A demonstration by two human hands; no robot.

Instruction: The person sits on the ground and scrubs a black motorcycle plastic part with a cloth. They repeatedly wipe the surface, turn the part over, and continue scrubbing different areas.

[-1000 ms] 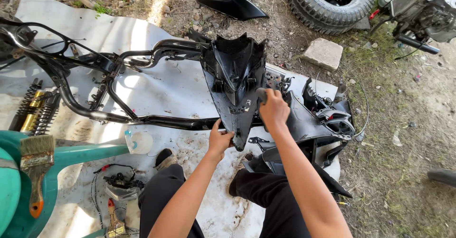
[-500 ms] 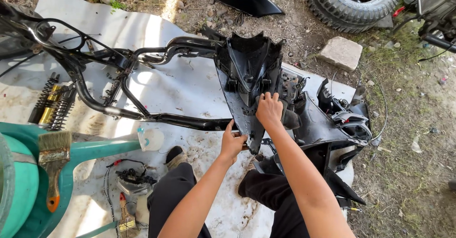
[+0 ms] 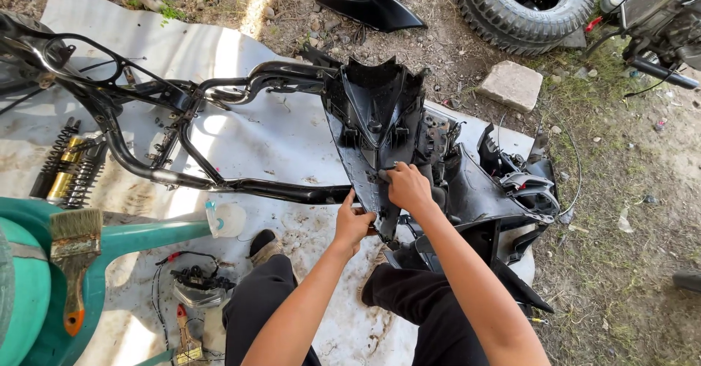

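Since a moment ago the left hand point(image 3: 353, 223) has slid up the lower edge of the black plastic fairing panel point(image 3: 376, 128) and now pinches it, fingers curled. The right hand point(image 3: 407, 185) is closed on the panel's middle. The panel stands upright against the bare scooter frame point(image 3: 190, 128) on a white tarp point(image 3: 241, 59). A paintbrush point(image 3: 73, 260) lies on teal bodywork point(image 3: 124, 238), left.

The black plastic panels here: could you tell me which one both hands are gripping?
The upright, V-topped panel on the frame; the loose one lies untouched on the dirt.
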